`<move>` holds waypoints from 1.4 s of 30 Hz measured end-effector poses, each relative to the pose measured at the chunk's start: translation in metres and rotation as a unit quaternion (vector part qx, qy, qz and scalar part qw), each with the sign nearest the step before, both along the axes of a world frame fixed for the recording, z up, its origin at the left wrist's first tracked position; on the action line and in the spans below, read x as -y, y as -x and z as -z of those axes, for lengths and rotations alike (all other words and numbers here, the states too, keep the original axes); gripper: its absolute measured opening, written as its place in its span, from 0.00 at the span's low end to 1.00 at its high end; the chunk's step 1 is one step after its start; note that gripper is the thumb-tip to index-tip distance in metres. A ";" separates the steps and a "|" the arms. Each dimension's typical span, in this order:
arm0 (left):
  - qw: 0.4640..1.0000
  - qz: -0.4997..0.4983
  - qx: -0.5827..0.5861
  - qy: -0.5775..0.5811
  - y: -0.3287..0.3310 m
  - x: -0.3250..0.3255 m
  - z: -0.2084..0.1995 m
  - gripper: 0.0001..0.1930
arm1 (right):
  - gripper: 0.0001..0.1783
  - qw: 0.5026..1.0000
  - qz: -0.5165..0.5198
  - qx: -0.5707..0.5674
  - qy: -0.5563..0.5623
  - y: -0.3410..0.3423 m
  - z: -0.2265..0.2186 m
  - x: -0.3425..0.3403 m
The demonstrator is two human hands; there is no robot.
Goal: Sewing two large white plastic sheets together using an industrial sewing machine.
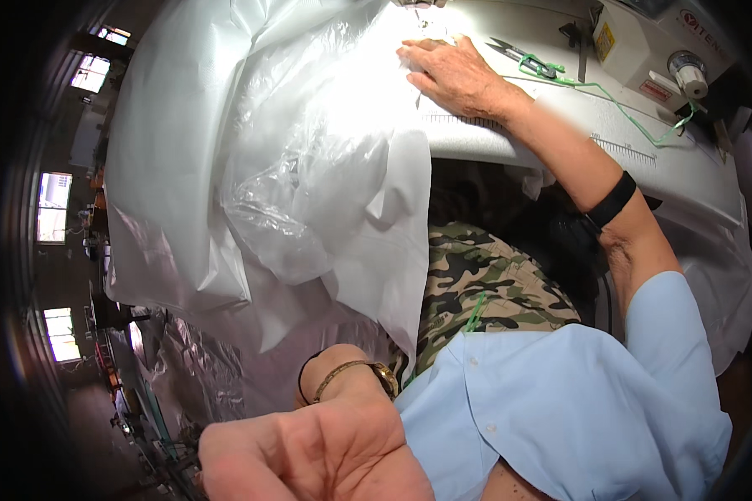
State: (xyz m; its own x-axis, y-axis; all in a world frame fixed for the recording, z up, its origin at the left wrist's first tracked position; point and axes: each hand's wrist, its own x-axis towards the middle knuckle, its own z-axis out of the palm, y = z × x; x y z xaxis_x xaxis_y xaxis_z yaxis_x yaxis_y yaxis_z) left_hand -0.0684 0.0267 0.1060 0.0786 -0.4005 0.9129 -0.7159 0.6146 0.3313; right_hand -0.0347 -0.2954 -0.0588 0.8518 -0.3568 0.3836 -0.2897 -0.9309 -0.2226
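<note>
A large sheet of white plastic-like material hangs over the table's front edge, with a crinkled clear film over part of it. My right hand lies on the white material at its brightly lit far end, just in front of the sewing machine's needle area. Its fingers are stretched out and nothing shows in them. My left hand is raised close to the camera at the bottom, palm turned up. Its fingers are mostly cut off by the lower edge, so their grip is hidden.
Thread snips tied to a green cord lie on the table right of my right hand. The sewing machine body with a round dial stands at the far right. A ruler scale runs along the table edge. Crinkled film lies low at left.
</note>
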 end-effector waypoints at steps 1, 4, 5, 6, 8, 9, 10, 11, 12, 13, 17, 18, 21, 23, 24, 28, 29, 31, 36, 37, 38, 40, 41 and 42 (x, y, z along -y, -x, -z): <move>0.999 0.008 0.009 -0.052 0.000 -0.009 -0.010 0.14 | 0.25 1.000 0.002 0.003 0.004 0.000 0.000 0.000; 0.995 -0.033 0.017 -0.097 0.010 -0.019 -0.027 0.14 | 0.24 1.000 0.009 0.001 0.011 -0.001 -0.001 0.001; 0.993 -0.023 0.045 -0.109 0.009 -0.019 -0.032 0.14 | 0.24 1.000 0.008 0.005 0.009 -0.001 -0.002 0.001; 0.978 0.052 0.131 -0.151 -0.012 -0.023 -0.047 0.14 | 0.24 1.000 0.006 -0.002 0.003 -0.001 -0.003 0.001; 0.971 0.054 0.213 -0.097 -0.020 -0.020 -0.046 0.13 | 0.24 1.000 0.013 -0.010 0.000 -0.002 -0.004 0.002; 0.978 -0.021 0.208 0.000 -0.009 -0.015 -0.031 0.14 | 0.24 1.000 0.018 -0.015 -0.014 -0.003 -0.004 0.003; 0.970 -0.083 0.226 0.037 -0.006 -0.018 -0.029 0.12 | 0.24 1.000 0.021 -0.009 -0.006 -0.003 -0.003 0.004; 0.957 -0.148 0.239 0.072 -0.003 -0.020 -0.027 0.10 | 0.24 1.000 0.021 -0.005 0.001 -0.004 -0.002 0.005; 0.939 -0.213 0.247 0.106 0.002 -0.023 -0.026 0.09 | 0.24 1.000 0.021 -0.006 0.005 -0.004 0.000 0.005; 0.937 -0.219 0.244 0.117 0.004 -0.024 -0.024 0.08 | 0.24 1.000 0.018 -0.007 0.004 -0.006 0.002 0.007; 0.998 0.028 0.053 0.006 0.016 -0.022 -0.022 0.07 | 0.22 1.000 0.004 -0.001 -0.029 -0.008 0.012 0.014; 0.997 0.076 -0.001 -0.016 0.018 -0.020 -0.021 0.07 | 0.20 0.998 -0.022 0.014 -0.061 -0.007 0.015 0.015; 0.984 0.147 -0.082 -0.050 0.024 -0.016 -0.021 0.06 | 0.16 0.992 -0.066 0.102 -0.034 -0.008 0.017 0.017; 0.978 0.165 -0.109 -0.059 0.028 -0.015 -0.021 0.05 | 0.18 0.996 -0.048 0.081 -0.007 -0.007 0.015 0.016; 0.975 0.173 -0.121 -0.066 0.029 -0.015 -0.021 0.05 | 0.21 1.000 -0.017 0.023 -0.006 -0.007 0.012 0.016; 0.967 0.193 -0.146 -0.076 0.030 -0.012 -0.020 0.04 | 0.23 1.000 0.005 0.001 0.013 -0.005 0.005 0.013; 0.966 0.196 -0.151 -0.079 0.030 -0.011 -0.021 0.03 | 0.23 1.000 0.006 -0.002 0.011 -0.004 0.004 0.012; 0.963 0.202 -0.159 -0.085 0.030 -0.010 -0.021 0.03 | 0.23 1.000 -0.003 0.010 0.018 -0.004 0.002 0.011; 0.957 0.216 -0.172 -0.093 0.032 -0.009 -0.021 0.02 | 0.24 1.000 0.010 -0.018 0.010 -0.004 0.001 0.010; 0.956 0.218 -0.173 -0.096 0.032 -0.009 -0.021 0.02 | 0.24 1.000 0.011 -0.010 0.009 -0.004 0.000 0.009; 0.954 0.221 -0.176 -0.097 0.032 -0.009 -0.021 0.01 | 0.24 1.000 0.016 -0.022 0.006 -0.004 0.000 0.008; 0.952 0.227 -0.181 -0.100 0.032 -0.007 -0.020 0.02 | 0.24 0.999 0.023 -0.016 0.016 -0.003 -0.001 0.007; 0.951 0.227 -0.186 -0.102 0.031 -0.007 -0.020 0.02 | 0.24 1.000 0.024 -0.016 0.009 -0.003 -0.002 0.007; 0.949 0.231 -0.187 -0.103 0.031 -0.007 -0.019 0.02 | 0.24 1.000 0.019 -0.013 0.005 -0.002 -0.002 0.007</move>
State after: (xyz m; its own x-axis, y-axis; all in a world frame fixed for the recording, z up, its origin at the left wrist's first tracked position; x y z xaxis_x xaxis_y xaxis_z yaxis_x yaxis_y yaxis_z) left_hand -0.0997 0.0332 0.1253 0.1553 -0.6383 0.7539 -0.1947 0.7284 0.6569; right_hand -0.0323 -0.3020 -0.0565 0.8474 -0.3854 0.3651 -0.3306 -0.9212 -0.2049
